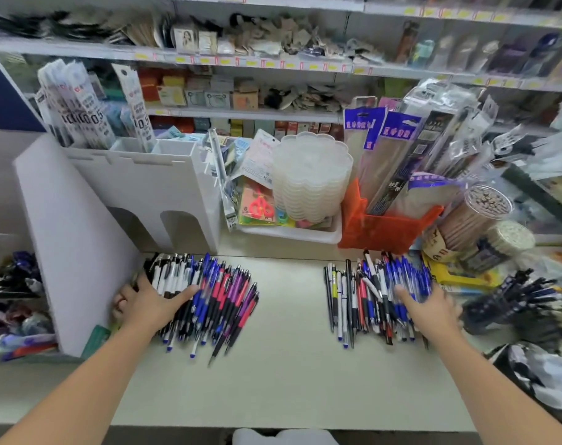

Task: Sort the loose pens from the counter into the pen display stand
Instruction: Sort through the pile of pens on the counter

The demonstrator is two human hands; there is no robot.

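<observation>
Two heaps of loose pens lie on the pale counter. The left heap holds white, black, blue, pink and purple pens beside the white pen display stand. My left hand rests flat on that heap's left side, thumb stretched over the white pens. The right heap is mostly blue, white and black pens. My right hand lies on its right side with fingers spread over the blue pens, slightly blurred. Neither hand grips a pen.
Packaged refills stand in the stand's top slots. Behind are a white tray with clear cups, an orange bin of packs, pencil tubs and a dark pen pile at right. Shelves of stationery fill the back.
</observation>
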